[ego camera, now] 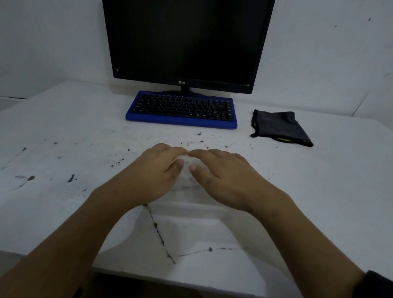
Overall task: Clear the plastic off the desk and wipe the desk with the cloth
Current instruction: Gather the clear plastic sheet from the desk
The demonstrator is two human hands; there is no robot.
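- A white, scuffed surface [48,134], marked with dark specks and thin cracks, is seen from above by a person at its near edge.
- Two bare forearms reach forward to the middle of the surface.
- The left hand [157,171] and the right hand [226,178] cup a small wad of crumpled clear plastic [186,174] between them. Their fingers curve over it, their fingertips almost meet, and their thumbs rest against its near side.
- Beyond the hands lies a blue-framed keyboard with black keys [182,110], just in front of a black monitor with a dark screen [185,27].
- Right of the keyboard, well apart from the hands, lies a folded dark grey cloth with a yellow-green edge [279,126].
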